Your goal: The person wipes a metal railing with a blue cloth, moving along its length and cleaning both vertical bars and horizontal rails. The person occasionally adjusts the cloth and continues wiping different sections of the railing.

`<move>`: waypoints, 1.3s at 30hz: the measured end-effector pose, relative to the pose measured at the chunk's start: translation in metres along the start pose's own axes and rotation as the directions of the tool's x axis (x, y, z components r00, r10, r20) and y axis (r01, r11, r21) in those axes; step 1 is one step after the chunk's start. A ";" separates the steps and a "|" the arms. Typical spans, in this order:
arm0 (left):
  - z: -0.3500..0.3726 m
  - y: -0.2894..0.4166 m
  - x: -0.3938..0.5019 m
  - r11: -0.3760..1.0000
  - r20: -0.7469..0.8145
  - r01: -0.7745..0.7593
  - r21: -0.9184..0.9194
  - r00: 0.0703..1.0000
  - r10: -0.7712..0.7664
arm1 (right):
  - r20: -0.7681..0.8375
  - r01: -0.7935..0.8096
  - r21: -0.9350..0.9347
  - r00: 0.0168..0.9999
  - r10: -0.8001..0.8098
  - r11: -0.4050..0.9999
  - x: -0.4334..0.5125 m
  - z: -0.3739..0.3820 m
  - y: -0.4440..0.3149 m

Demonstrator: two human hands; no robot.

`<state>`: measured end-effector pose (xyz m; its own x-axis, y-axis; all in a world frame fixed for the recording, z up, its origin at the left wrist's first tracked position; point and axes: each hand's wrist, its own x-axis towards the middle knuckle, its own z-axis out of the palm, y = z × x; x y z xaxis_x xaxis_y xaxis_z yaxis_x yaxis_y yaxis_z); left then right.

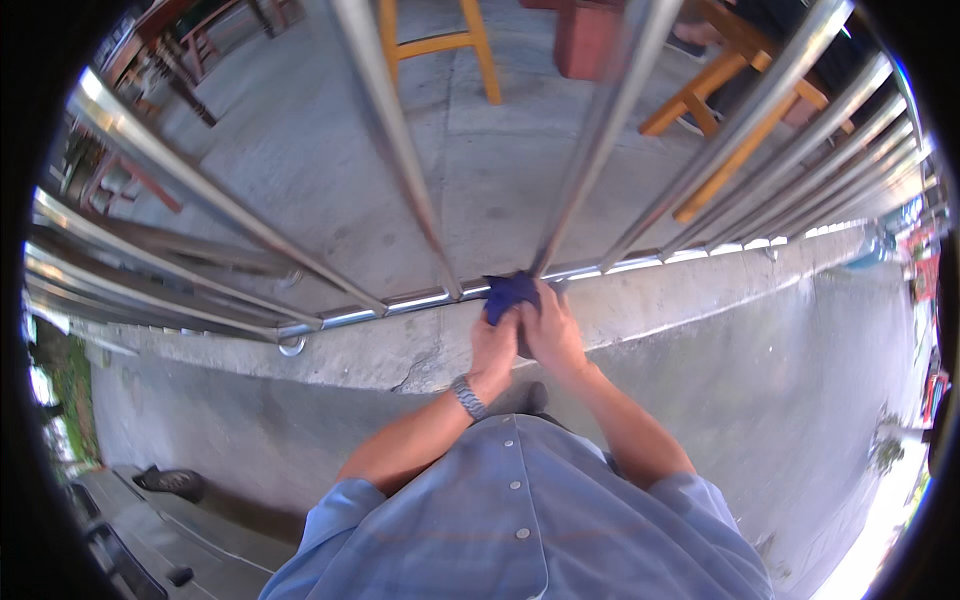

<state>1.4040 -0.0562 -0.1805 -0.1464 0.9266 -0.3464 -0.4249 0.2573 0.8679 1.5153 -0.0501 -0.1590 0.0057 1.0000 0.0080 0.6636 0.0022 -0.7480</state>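
Note:
A dark blue cloth (510,295) is bunched between my two hands, low on a railing of shiny metal bars (581,180). My left hand (495,345), with a metal-link watch (469,397) on its wrist, grips the cloth from the left. On the right, my right hand (553,330) is closed on the cloth's other side, close to the foot of an upright bar. The railing's bottom rail (420,302) runs behind the hands, just above a concrete curb (637,304). My fingertips are partly hidden by the cloth.
Beyond the bars stand a yellow wooden stool (439,49), a reddish box-like object (589,41) and another wooden stool (694,112), with a person's foot beside it. A round metal fitting (292,346) sits under the rail. Part of a vehicle (195,540) shows at the lower left.

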 end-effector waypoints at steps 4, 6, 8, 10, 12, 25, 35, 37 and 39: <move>-0.004 0.025 0.029 0.873 0.044 -0.277 0.402 0.958 0.284 | -0.058 0.039 0.056 0.998 -0.036 0.998 0.016 0.014 -0.002; 0.002 0.022 0.034 0.738 0.081 -0.247 0.628 0.964 0.253 | 0.034 -0.038 0.144 0.999 0.034 0.989 0.017 0.008 0.009; 0.022 0.003 0.017 0.702 0.091 -0.265 0.661 0.957 0.275 | 0.127 -0.226 0.293 0.972 0.196 0.929 0.011 -0.016 0.031; 0.047 -0.015 -0.006 0.868 0.047 -0.124 0.481 0.992 0.115 | 0.043 -0.138 0.294 0.990 0.131 0.946 0.003 -0.054 0.052; 0.072 -0.021 -0.020 0.956 0.088 -0.020 0.294 0.996 -0.006 | -0.029 -0.082 0.256 0.995 0.092 0.963 -0.001 -0.083 0.064; 0.125 -0.049 0.022 0.623 0.273 -0.366 0.692 0.931 0.243 | -0.070 -0.068 0.006 0.995 0.068 0.998 0.024 -0.080 0.125; 0.126 -0.069 0.006 0.895 0.225 0.241 0.375 0.913 -0.340 | -0.046 -0.246 0.043 0.968 0.247 0.968 0.012 -0.114 0.098; 0.131 -0.068 -0.006 0.914 0.309 0.152 0.376 0.910 -0.278 | -0.082 -0.392 0.166 0.909 0.409 0.905 -0.004 -0.126 0.094; 0.146 -0.062 -0.006 0.916 0.405 -0.021 0.401 0.901 -0.156 | -0.185 -0.348 0.249 0.899 0.397 0.904 -0.008 -0.139 0.098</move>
<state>1.5617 -0.0375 -0.1804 0.2962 0.9056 -0.3036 -0.0282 0.3260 0.9450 1.6842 -0.0588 -0.1399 0.4071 0.8980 -0.1667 0.4116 -0.3434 -0.8442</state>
